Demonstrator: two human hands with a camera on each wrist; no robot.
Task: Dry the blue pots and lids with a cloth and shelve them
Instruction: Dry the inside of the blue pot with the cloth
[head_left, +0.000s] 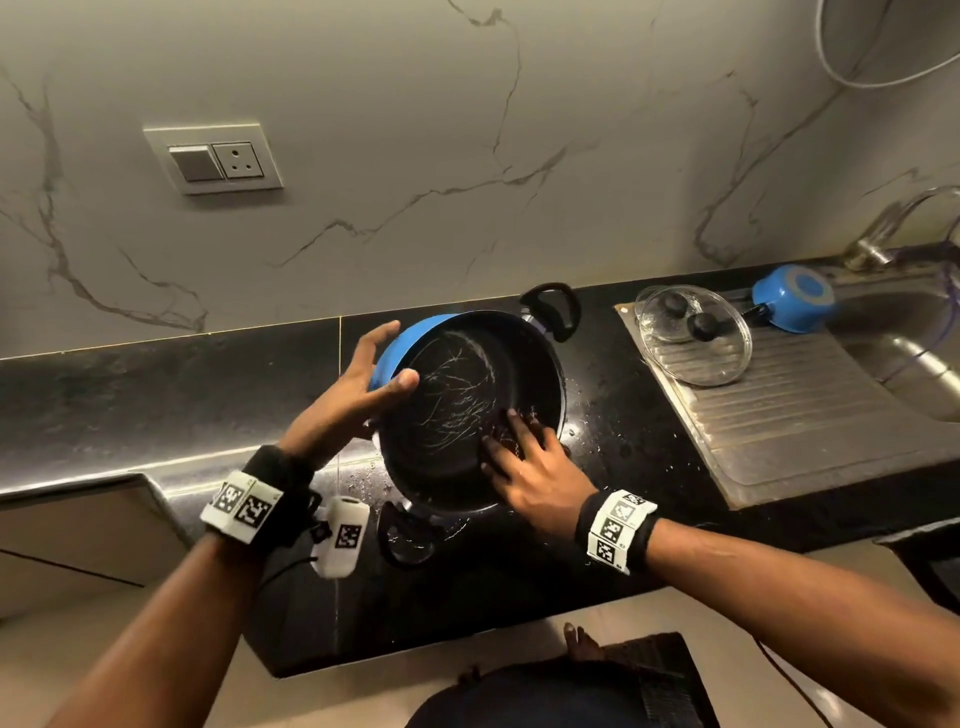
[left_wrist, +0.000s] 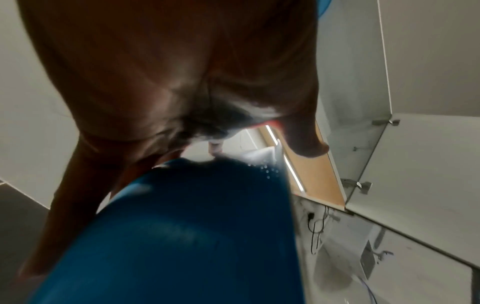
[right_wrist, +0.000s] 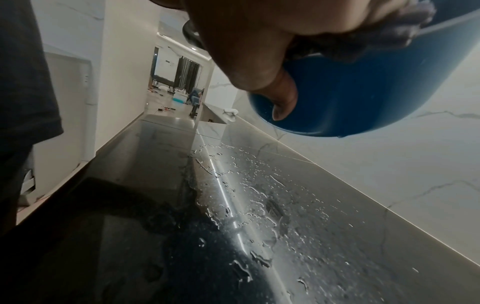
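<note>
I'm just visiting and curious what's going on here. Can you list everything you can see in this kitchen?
Large pot: one, blue outside, black inside, tilted above the counter between both hands.
Cloth: one, dark, pressed against the large pot's rim by the right hand.
Small pot: one, blue, upside down beside the sink.
Glass lids: two, clear with black knobs, stacked on the drainboard.
Drainboard: one, steel, right of the counter.
Counter: one, black, wet near the large pot.
Wall socket: one, white, on the marble wall.
Left hand: one, holding the large pot's side.
Right hand: one, wiping inside.

two blue pots (head_left: 470, 410) (head_left: 793, 297), two glass lids (head_left: 693, 335), two hands (head_left: 358, 384) (head_left: 530, 465)
</note>
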